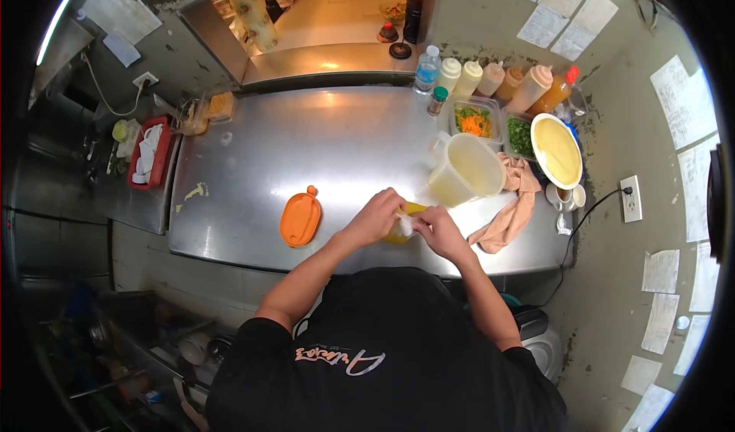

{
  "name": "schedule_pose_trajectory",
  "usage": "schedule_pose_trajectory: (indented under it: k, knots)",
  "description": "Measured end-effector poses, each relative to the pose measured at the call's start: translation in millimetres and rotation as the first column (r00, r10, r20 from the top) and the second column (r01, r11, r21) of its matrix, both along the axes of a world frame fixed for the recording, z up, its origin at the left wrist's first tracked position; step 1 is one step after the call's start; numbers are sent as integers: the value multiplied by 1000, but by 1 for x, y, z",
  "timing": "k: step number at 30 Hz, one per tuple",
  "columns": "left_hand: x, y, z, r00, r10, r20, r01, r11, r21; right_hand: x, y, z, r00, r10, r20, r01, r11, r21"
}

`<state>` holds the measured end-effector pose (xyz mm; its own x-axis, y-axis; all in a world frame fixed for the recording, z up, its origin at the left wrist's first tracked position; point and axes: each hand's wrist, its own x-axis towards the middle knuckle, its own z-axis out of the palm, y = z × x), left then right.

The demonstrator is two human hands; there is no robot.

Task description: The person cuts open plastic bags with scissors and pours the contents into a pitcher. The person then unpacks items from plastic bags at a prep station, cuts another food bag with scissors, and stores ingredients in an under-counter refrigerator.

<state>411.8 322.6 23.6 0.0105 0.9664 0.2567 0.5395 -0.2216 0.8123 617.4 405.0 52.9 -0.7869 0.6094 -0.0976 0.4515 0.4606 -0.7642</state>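
Note:
At the front of the metal table, a yellow container (396, 238) sits between my two hands, partly covered by them. My left hand (377, 216) is closed at its left rim, fingers bent over the edge. On the other side my right hand (442, 231) pinches a crumpled white piece (406, 223), either paper or thin plastic; I cannot tell which. An orange lid (300, 219) with a round tab lies to the left of my left hand. Behind my right hand stands a translucent pitcher (468, 168), its handle toward the back left.
A peach cloth (509, 210) lies right of the pitcher. Along the back right are squeeze bottles (530, 87), a water bottle (427, 70), tubs of carrots (472, 122) and chopped greens (520, 135), and a yellow-topped tub (556, 151). A red basket (159, 155) stands far left.

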Motion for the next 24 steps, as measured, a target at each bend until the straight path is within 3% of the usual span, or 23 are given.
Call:
schedule_pose_trajectory:
  k: [1,3,4,6,9,12,16,21,24]
  knots:
    - [4,-2,-9,994,80,-69,-77,996,52,6,-1,-4,1000,9,9,-9,1000,7]
    - [6,-5,-25,987,85,-137,-77,995,60,12,-1,-14,999,27,19,-27,999,24]
    - [5,-3,-30,981,87,-175,-75,994,73,13,0,-17,998,-2,-61,7,997,83]
    - [8,-2,-33,999,17,-29,-18,999,-45,18,-3,-22,975,-47,-218,87,980,177]
    - [18,3,-15,984,26,176,0,989,-146,11,-3,-31,859,-307,-409,227,945,-235]
    - [28,9,-10,969,52,241,-25,993,-116,14,-4,-35,950,-223,-217,166,953,-254]
    - [32,11,-20,963,67,261,-59,997,-41,12,-2,-38,962,-185,-202,132,958,-253]
    - [30,16,-25,925,50,378,29,980,-199,7,1,-36,985,-136,-108,91,934,-346]
    - [24,23,-29,908,18,419,104,958,-267,5,4,-29,985,-146,-95,82,869,-488]
